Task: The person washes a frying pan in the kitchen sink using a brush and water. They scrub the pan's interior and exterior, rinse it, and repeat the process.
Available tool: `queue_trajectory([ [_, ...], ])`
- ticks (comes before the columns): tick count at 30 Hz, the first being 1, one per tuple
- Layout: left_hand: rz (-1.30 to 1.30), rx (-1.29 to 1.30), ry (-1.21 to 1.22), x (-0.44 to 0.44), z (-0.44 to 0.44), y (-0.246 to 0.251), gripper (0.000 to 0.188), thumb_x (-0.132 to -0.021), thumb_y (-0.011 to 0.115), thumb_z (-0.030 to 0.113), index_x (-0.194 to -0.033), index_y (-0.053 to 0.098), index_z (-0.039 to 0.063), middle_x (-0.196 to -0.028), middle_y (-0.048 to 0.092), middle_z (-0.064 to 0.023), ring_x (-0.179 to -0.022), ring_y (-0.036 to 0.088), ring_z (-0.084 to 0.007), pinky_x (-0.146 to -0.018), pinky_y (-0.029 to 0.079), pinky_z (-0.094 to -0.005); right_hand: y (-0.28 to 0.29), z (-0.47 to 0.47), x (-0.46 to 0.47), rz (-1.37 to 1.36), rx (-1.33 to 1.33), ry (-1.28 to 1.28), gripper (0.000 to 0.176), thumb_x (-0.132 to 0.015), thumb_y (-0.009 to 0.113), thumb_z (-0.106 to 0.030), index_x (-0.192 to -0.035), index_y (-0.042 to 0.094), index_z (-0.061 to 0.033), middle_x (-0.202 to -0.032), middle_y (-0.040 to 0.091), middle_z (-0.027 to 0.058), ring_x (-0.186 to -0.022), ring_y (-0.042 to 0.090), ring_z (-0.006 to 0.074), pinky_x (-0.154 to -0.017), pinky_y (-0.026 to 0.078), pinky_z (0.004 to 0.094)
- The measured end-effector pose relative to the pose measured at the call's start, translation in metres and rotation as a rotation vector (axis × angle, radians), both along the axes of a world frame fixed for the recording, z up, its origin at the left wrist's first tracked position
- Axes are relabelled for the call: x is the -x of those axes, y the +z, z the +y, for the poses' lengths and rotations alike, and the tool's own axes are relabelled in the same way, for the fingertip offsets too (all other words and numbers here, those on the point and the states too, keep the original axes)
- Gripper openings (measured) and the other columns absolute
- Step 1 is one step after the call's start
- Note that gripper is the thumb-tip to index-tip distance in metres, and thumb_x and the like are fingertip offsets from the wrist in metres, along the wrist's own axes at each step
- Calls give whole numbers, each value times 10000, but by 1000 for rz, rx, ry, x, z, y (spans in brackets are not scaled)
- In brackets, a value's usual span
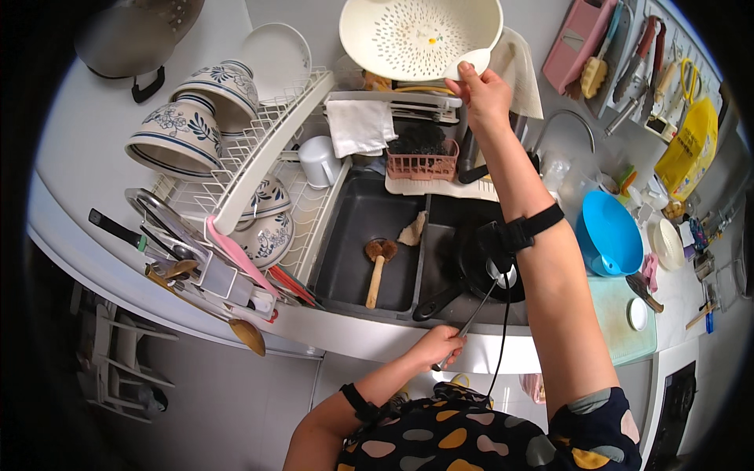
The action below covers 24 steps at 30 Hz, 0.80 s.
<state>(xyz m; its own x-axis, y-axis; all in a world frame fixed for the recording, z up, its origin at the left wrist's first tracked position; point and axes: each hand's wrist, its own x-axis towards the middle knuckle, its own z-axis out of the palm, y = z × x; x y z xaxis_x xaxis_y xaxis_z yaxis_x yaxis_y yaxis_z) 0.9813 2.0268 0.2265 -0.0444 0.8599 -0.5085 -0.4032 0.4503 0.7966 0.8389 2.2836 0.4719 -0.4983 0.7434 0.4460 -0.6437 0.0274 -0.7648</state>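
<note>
My right hand reaches to the far side of the sink and grips the handle tab of a cream plastic colander. A few small food bits, one of them yellow, lie in the colander's perforated bottom. Close to the counter's front edge, my left hand is closed around the handle of a metal ladle. The ladle's pale, shiny head is over a black frying pan in the right sink basin. My right forearm hides part of the pan.
A brown-bristled brush with wooden handle and a tan scrap lie in the left basin. A dish rack with patterned bowls stands left. To the right are a blue plastic basin and a cutting board.
</note>
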Motion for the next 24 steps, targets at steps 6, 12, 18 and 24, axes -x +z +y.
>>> queue_trajectory([
  [6,45,-19,-4,10,-4,4,221,-913,516,191,-746,509,46,-611,465,9,-470,440,-79,-400,344,-227,-12,26,34,-107,-95,-56,205,-858,600,-94,-921,569,98,-860,609,118,-659,624,157,-572,557,225],
  [12,61,-16,-11,15,3,8,207,-918,502,179,-773,522,32,-606,465,3,-467,440,-82,-402,339,-231,-17,37,42,-184,-91,-89,249,-867,598,-145,-906,575,100,-818,617,109,-613,615,144,-541,533,223],
  [18,20,14,-5,14,12,13,210,-920,498,183,-780,526,29,-610,464,4,-482,442,-83,-404,344,-233,-19,39,34,-331,-84,-100,325,-899,562,-238,-902,535,86,-798,616,123,-636,621,159,-607,534,237],
  [24,4,6,-21,12,17,7,205,-915,494,165,-773,520,19,-606,464,-2,-484,441,-89,-397,343,-242,-24,39,29,-274,-14,-19,360,-896,561,-248,-976,503,98,-911,620,178,-701,646,198,-615,555,248],
])
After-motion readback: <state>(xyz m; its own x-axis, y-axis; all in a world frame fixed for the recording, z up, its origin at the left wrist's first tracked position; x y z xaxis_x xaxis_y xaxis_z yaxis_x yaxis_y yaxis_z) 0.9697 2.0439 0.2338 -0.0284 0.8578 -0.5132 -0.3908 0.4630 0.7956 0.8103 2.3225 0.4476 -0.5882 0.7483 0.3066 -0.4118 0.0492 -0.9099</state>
